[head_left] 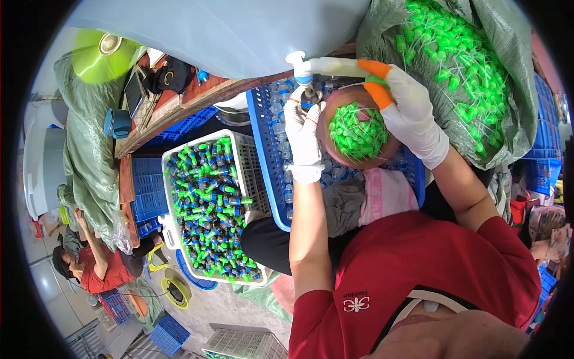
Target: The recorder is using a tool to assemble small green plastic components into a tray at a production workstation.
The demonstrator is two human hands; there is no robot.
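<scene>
My left hand (304,134), in a white glove, grips a small dark bottle (309,97) upright just below a white tap (298,63) with a blue band. Whether the bottle's mouth touches the tap I cannot tell. My right hand (409,110), gloved with orange covers on two fingertips, pinches a green cap (376,81) between them. One pale finger of that hand stretches left to the tap. Below the right hand sits a round pinkish bowl (391,149) of green caps with thin clear stems. It rests in a blue crate (263,149) of clear small bottles.
A white crate (244,157) heaped with dark, blue and green bottles stands to the left. A large grey tank (239,36) is at the far side. Green caps fill a sack (373,42) at the far right. Another person (98,266) sits at the left, beyond a yellow-rimmed basin (184,293).
</scene>
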